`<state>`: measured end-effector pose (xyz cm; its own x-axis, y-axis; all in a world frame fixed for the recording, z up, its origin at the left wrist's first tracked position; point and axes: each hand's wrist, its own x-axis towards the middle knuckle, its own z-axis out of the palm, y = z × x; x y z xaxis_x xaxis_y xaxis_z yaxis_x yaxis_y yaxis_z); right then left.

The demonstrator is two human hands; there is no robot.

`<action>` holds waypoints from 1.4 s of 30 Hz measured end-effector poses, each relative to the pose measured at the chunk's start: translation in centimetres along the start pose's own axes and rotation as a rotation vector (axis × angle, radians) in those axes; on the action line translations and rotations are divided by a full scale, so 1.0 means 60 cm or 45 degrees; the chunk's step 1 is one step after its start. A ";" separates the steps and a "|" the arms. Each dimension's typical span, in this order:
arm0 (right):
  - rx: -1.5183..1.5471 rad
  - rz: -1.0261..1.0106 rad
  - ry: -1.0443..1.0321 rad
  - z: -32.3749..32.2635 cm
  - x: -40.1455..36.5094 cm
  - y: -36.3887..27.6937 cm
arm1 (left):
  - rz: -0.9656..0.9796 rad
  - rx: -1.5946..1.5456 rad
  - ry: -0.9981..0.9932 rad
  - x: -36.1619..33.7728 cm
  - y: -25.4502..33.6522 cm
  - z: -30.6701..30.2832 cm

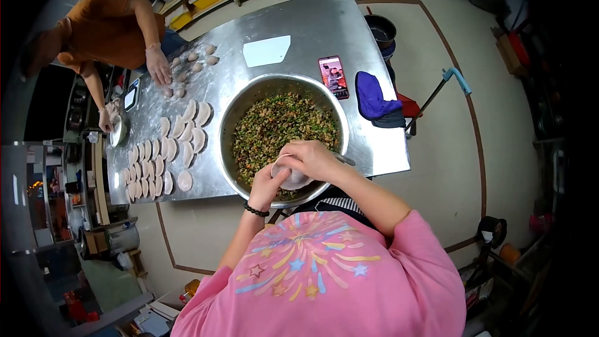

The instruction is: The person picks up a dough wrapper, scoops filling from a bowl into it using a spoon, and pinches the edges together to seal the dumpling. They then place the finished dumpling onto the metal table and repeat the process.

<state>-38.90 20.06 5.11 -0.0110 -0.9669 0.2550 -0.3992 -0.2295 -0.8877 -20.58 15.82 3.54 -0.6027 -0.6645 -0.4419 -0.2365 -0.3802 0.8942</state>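
Observation:
Over the near rim of a large steel bowl point(227, 171), my two hands hold one dumpling point(295, 179) between them. Its pale wrapper is partly covered by my fingers. My left hand point(267, 188) grips the wrapper's left edge, and my right hand point(310, 159) pinches it from above and the right. Chopped green and brown filling point(281, 118) lies in the bowl below. To the left, rows of folded dumplings point(187, 131) rest on the floured steel table point(231, 37). One flat round wrapper point(185, 180) lies nearest to me.
Across the table's left end, a person in an orange top point(106, 31) wears clear gloves and handles small dough balls point(193, 56) and a white bowl point(118, 131). A white scraper point(267, 51), a phone point(333, 77) and a purple cloth point(376, 97) lie beyond and right of the bowl.

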 end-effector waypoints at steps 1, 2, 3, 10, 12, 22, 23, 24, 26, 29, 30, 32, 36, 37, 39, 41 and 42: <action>-0.038 -0.003 -0.058 0.000 0.000 0.000 | 0.007 0.067 0.020 0.001 -0.003 -0.003; -0.075 -0.006 -0.117 0.001 0.000 0.000 | 0.007 0.067 0.020 0.001 -0.007 -0.005; -0.075 -0.005 -0.116 0.000 0.002 -0.004 | 0.038 0.071 0.058 0.000 -0.002 -0.002; -0.290 -0.528 0.087 0.012 0.011 -0.037 | -0.261 -1.212 -0.198 0.005 -0.036 -0.012; -0.229 -0.702 -0.007 -0.002 0.008 -0.060 | -0.215 -1.208 -0.277 0.015 -0.067 -0.034; -1.168 -0.007 -0.163 -0.038 -0.073 0.073 | 0.043 -1.854 -0.319 0.004 0.020 -0.018; -1.266 -0.032 -0.166 -0.034 -0.068 0.084 | 0.053 -1.864 -0.303 0.005 0.009 -0.024; -1.359 -0.057 -0.170 -0.029 -0.064 0.090 | 0.075 -1.903 -0.237 -0.002 0.010 -0.026; -1.351 -0.073 -0.228 -0.033 -0.063 0.101 | 0.110 -1.948 -0.154 -0.007 -0.001 -0.038; -1.501 -0.123 -0.310 -0.032 -0.057 0.103 | 0.003 -1.736 0.037 -0.013 -0.033 -0.064; -1.494 -0.141 -0.320 -0.035 -0.053 0.104 | 0.015 -1.743 0.053 -0.019 -0.030 -0.063; -1.442 0.056 -0.184 -0.042 -0.045 0.115 | 0.111 -1.784 -0.046 -0.034 -0.022 -0.057; -1.396 0.088 -0.157 -0.086 -0.019 0.080 | 0.174 -1.711 0.002 -0.035 -0.030 -0.063; -1.341 0.137 -0.212 -0.089 -0.017 0.080 | 0.184 -1.721 0.014 -0.036 -0.032 -0.064; -1.264 0.105 -0.231 -0.085 -0.017 0.084 | 0.132 -1.819 -0.010 -0.037 -0.034 -0.064; -1.202 0.034 -0.175 -0.074 -0.017 0.090 | 0.156 -1.822 -0.040 -0.039 -0.035 -0.063; -1.205 0.034 -0.177 -0.067 -0.014 0.092 | 0.177 -1.818 -0.081 -0.038 -0.035 -0.063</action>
<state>-44.79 20.04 1.53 0.0536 -0.9891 0.1374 -0.9767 -0.0806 -0.1990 -15.85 15.71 2.40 -0.5983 -0.7342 -0.3210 0.7565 -0.6496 0.0757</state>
